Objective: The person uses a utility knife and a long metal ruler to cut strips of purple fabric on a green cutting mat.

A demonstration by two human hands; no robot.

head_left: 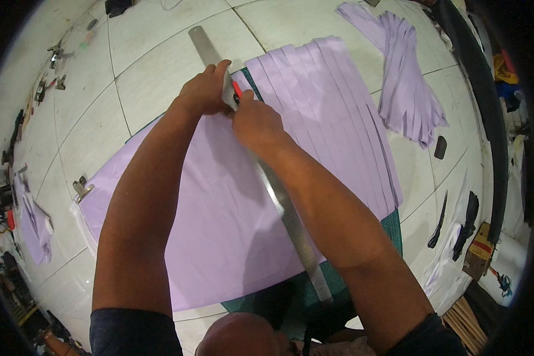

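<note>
A large sheet of lilac fabric (pixel 213 207) lies on a green cutting mat (pixel 392 228). Across it runs a long metal ruler (pixel 299 238), from near my body to beyond the fabric's far edge. Near the ruler's far end, my left hand (pixel 206 90) is closed around it and presses it down. Right beside it, my right hand (pixel 258 121) grips a red cutter (pixel 237 89) along the ruler's right side; its blade is hidden. To the right of the ruler, the fabric is cut into several long parallel strips (pixel 332 101).
A bundle of lilac strips (pixel 404 83) lies at the far right on the tiled floor (pixel 160 53). A metal clip (pixel 83 188) grips the fabric's left edge. Black scissors (pixel 438 222) and a small dark block (pixel 440 147) lie at right. More lilac fabric (pixel 34 222) sits at left.
</note>
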